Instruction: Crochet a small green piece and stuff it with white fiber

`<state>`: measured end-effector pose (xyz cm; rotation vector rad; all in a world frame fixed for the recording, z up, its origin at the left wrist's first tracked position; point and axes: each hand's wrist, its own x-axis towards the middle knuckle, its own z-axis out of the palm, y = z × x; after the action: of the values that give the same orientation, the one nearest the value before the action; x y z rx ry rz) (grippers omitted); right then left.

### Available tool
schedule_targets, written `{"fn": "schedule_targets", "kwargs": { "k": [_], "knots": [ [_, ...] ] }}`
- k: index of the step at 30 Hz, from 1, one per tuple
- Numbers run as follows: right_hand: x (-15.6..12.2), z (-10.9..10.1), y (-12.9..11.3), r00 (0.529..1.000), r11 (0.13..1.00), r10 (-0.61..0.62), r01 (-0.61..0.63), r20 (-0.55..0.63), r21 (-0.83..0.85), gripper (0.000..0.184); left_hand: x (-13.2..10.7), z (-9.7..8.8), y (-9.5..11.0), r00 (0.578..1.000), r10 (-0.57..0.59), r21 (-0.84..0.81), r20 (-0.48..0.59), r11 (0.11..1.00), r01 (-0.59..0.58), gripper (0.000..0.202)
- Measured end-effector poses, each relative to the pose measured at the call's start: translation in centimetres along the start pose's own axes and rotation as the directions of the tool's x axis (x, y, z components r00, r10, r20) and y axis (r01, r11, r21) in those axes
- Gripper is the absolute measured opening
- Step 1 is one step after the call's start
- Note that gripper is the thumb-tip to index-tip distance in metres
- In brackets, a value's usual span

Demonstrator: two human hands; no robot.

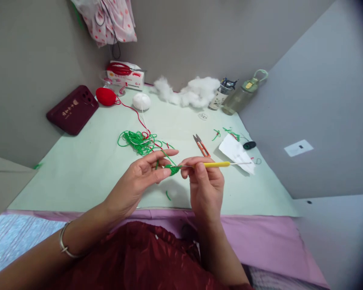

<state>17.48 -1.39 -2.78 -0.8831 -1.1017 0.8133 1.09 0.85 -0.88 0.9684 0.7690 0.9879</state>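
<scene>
Between the thumb and fingers of my left hand (142,173) is a small green crochet piece (174,170). Green yarn runs over the left index finger, back toward a loose tangle of green yarn (137,141) on the table. My right hand (206,183) grips a crochet hook (218,164) by its yellow handle. The hook's thin metal shaft points left, and its tip meets the edge of the green piece. A second metal end sticks out to the right of the handle. The exact loop at the tip is too small to make out.
Orange-handled thread snips (202,146) and a white paper (236,153) lie beyond my right hand. Farther back are a red yarn ball (106,96), a white yarn ball (141,101), white stuffing (196,92) and a bottle (240,96). A maroon phone case (74,110) leans at left.
</scene>
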Motion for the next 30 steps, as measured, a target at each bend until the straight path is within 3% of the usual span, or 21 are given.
{"fn": "schedule_targets", "kwargs": {
  "k": [5,10,15,17,20,22,23,24,26,28,30],
  "knots": [
    [-0.4,0.0,-0.3,0.999,0.999,-0.032,0.033,0.011,-0.043,0.020,-0.1,-0.2,-0.2,0.999,0.039,0.014,-0.005,0.999,-0.038,0.036],
    [-0.9,-0.1,-1.0,0.982,0.959,-0.174,0.185,0.068,-0.215,0.020,-0.3,-0.5,-0.5,0.997,0.081,0.077,0.001,0.994,-0.081,0.030],
    [-1.1,-0.2,-1.1,0.966,0.921,-0.235,0.256,0.104,-0.294,0.023,-0.4,-0.6,-0.4,0.993,0.119,0.155,-0.007,0.981,-0.116,0.029],
    [-1.2,-0.3,-0.8,0.931,0.859,-0.324,0.365,0.171,-0.360,0.023,-0.5,-0.4,-0.4,0.988,0.150,0.211,-0.030,0.967,-0.141,0.028],
    [-1.6,-0.5,0.0,0.828,0.640,-0.463,0.558,0.316,-0.528,0.028,-0.6,0.2,-0.4,0.983,0.166,0.174,-0.076,0.973,-0.151,0.036],
    [-1.8,-0.5,0.4,0.765,0.498,-0.526,0.631,0.372,-0.595,0.032,-0.6,0.4,-0.4,0.995,0.069,0.010,-0.070,0.998,-0.068,0.047],
    [-1.9,-0.5,0.6,0.756,0.483,-0.546,0.636,0.361,-0.601,0.032,-0.5,0.5,-0.4,0.999,-0.013,-0.086,-0.035,0.996,0.010,0.050],
    [-1.8,-0.4,0.6,0.769,0.521,-0.551,0.620,0.323,-0.587,0.031,-0.4,0.4,-0.3,0.996,-0.094,-0.167,0.012,0.981,0.094,0.051],
    [-1.4,-0.3,0.4,0.845,0.701,-0.502,0.522,0.183,-0.487,0.025,-0.2,0.2,-0.2,0.977,-0.193,-0.256,0.091,0.944,0.210,0.047],
    [-0.8,-0.1,0.0,0.921,0.869,-0.387,0.383,0.051,-0.313,0.022,0.0,0.0,0.0,0.977,-0.191,-0.272,0.098,0.939,0.211,0.043],
    [-0.3,0.0,-0.3,0.956,0.938,-0.294,0.293,0.027,-0.182,0.020,0.1,0.0,0.1,0.986,-0.153,-0.241,0.070,0.956,0.165,0.042]
  ]
}}
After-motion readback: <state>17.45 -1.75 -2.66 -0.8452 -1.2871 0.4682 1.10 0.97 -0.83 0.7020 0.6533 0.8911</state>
